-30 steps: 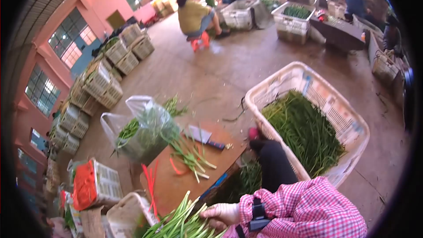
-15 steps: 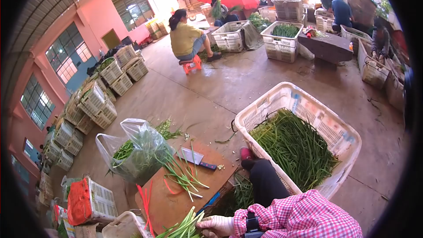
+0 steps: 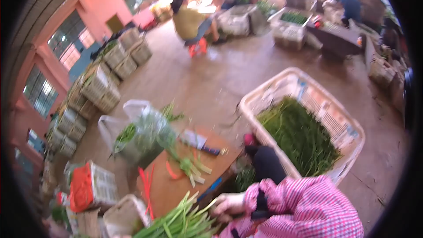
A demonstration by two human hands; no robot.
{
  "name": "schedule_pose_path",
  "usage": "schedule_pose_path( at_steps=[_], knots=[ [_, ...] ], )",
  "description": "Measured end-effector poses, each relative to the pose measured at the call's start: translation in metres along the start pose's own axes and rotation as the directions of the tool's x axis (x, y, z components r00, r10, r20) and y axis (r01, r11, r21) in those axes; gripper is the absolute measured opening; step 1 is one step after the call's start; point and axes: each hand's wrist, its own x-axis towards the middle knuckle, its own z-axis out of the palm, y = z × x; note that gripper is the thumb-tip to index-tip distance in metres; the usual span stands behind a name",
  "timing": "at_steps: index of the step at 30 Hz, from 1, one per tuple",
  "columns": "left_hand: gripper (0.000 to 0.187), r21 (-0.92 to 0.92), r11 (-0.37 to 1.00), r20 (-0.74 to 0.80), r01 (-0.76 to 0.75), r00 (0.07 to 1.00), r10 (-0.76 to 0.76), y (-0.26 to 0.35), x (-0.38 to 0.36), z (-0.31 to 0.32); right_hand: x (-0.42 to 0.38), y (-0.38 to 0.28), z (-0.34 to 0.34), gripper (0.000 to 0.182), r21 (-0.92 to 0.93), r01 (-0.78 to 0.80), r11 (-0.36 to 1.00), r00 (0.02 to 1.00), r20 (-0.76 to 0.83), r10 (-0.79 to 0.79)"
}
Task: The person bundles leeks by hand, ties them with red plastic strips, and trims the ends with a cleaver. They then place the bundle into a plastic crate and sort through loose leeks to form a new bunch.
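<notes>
White crate (image 3: 329,115), long greens (image 3: 299,139) heaped inside, stands at two o'clock from our brown board (image 3: 169,194); a clear bag (image 3: 147,121), partly filled, sits at ten; the bundle of green stalks (image 3: 178,220) fans out at six; our right hand (image 3: 230,204) — blurred, at four — pinches what looks like one stalk (image 3: 205,206) by the bundle's edge; a cleaver (image 3: 194,139) lies on the board toward twelve, red strips (image 3: 145,187) at eight.

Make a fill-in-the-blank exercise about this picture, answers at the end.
On the flat brown board lies a metal ____ with a dark handle.
The long thin strips at the board's left edge are coloured ____.
The long stalks by the person's hand are coloured ____.
In view, the large white plastic crate sits to the ____ of the clear plastic bag.
Answers: knife; red; green; right.
</notes>
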Motion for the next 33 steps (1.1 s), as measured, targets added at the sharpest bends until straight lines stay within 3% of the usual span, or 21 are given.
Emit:
schedule_pose_path(
  at_steps=[4, 5, 6, 8, 10, 12, 13, 14, 16, 18, 20, 22, 23, 24, 25, 26, 28, 29, 31, 32, 33],
  knots=[
    [0.013, -0.02, 0.996, -0.058, -0.084, 0.995, 0.083, -0.037, -0.015, -0.002, -0.009, -0.027, -0.013, 0.018, -0.434, -0.251, 0.865, 0.943, 0.09, 0.319],
    [0.013, -0.018, 0.994, -0.06, -0.103, 0.993, 0.102, -0.045, -0.02, -0.003, -0.008, -0.031, -0.02, 0.019, -0.42, -0.367, 0.83, 0.883, 0.122, 0.453],
    [0.013, 0.0, 0.992, -0.036, -0.13, 0.991, 0.13, -0.059, -0.022, -0.007, -0.006, -0.029, -0.027, 0.018, -0.426, -0.364, 0.829, 0.877, 0.144, 0.458],
    [0.013, -0.055, 0.922, -0.109, -0.384, 0.92, 0.377, -0.079, -0.03, 0.003, -0.008, -0.038, -0.031, 0.015, -0.473, -0.363, 0.803, 0.856, 0.173, 0.488],
    [0.016, -0.004, 0.948, -0.163, -0.319, 0.935, 0.314, -0.072, -0.028, 0.007, -0.012, -0.046, -0.032, 0.013, -0.513, -0.403, 0.758, 0.823, 0.158, 0.545],
    [0.016, 0.016, 0.886, -0.208, -0.464, 0.865, 0.457, -0.065, -0.013, 0.006, -0.016, -0.048, -0.034, 0.017, -0.613, -0.429, 0.664, 0.812, 0.06, 0.58],
    [0.02, 0.015, 0.933, -0.069, -0.361, 0.93, 0.361, -0.055, -0.009, -0.003, -0.014, -0.046, -0.041, 0.018, -0.859, -0.264, 0.439, 0.835, 0.025, 0.55],
    [0.02, 0.016, 0.93, -0.061, -0.367, 0.928, 0.368, -0.06, -0.011, -0.005, -0.015, -0.042, -0.049, 0.02, -0.987, -0.078, 0.143, 0.862, 0.006, 0.507],
    [0.021, 0.067, 0.951, -0.081, -0.302, 0.948, 0.307, -0.08, -0.023, -0.006, -0.027, -0.034, -0.064, 0.022, -0.89, -0.045, -0.454, 0.876, -0.253, 0.41],
    [0.022, 0.096, 0.957, -0.093, -0.273, 0.955, 0.282, -0.1, -0.034, -0.012, -0.035, -0.026, -0.086, 0.021, -0.827, -0.076, -0.557, 0.869, -0.329, 0.37],
    [0.006, 0.158, 0.951, 0.109, -0.266, 0.962, 0.251, -0.125, -0.05, -0.039, -0.038, -0.044, -0.049, 0.023, -0.84, -0.069, -0.538, 0.967, -0.188, 0.17],
    [0.016, 0.426, 0.838, 0.066, -0.341, 0.935, 0.348, -0.234, -0.138, -0.056, -0.028, -0.056, -0.022, 0.022, -0.89, -0.043, -0.454, 0.996, -0.076, 0.054],
    [0.025, 0.551, 0.757, 0.044, -0.351, 0.918, 0.394, -0.228, -0.126, -0.052, -0.022, -0.05, -0.022, 0.021, -0.922, 0.025, -0.386, 0.991, 0.075, -0.115],
    [0.01, 0.431, 0.855, 0.008, -0.287, 0.949, 0.315, -0.21, -0.127, -0.05, -0.017, -0.049, -0.013, 0.019, -0.941, 0.095, -0.326, 0.949, 0.184, -0.256],
    [0.006, 0.295, 0.931, -0.027, -0.214, 0.972, 0.232, -0.131, -0.071, -0.034, -0.011, -0.045, -0.006, 0.017, -0.941, 0.169, -0.295, 0.893, 0.272, -0.357],
    [0.02, 0.154, 0.979, -0.062, -0.136, 0.987, 0.147, -0.052, -0.015, -0.018, -0.006, -0.042, 0.002, 0.015, -0.931, 0.246, -0.271, 0.819, 0.349, -0.455],
    [0.02, 0.156, 0.963, -0.059, -0.222, 0.971, 0.233, -0.064, -0.024, -0.02, 0.006, -0.034, 0.018, 0.019, -0.925, 0.255, -0.284, 0.784, 0.369, -0.499],
    [0.019, 0.156, 0.939, -0.057, -0.305, 0.947, 0.317, -0.075, -0.033, -0.021, 0.012, -0.032, 0.024, 0.031, -0.916, 0.226, -0.332, 0.831, 0.359, -0.425],
    [0.01, 0.113, 0.925, -0.038, -0.363, 0.929, 0.369, -0.134, -0.08, -0.031, 0.023, -0.023, 0.026, 0.04, -0.877, 0.352, -0.328, 0.799, 0.464, -0.383],
    [0.036, 0.069, 0.907, -0.02, -0.416, 0.908, 0.418, -0.136, -0.079, -0.032, 0.028, -0.024, 0.032, 0.041, -0.853, 0.407, -0.326, 0.787, 0.509, -0.348],
    [0.036, 0.066, 0.907, -0.02, -0.416, 0.908, 0.418, -0.137, -0.078, -0.031, 0.033, -0.022, 0.034, 0.041, -0.824, 0.466, -0.322, 0.721, 0.565, -0.401]
  ],
)
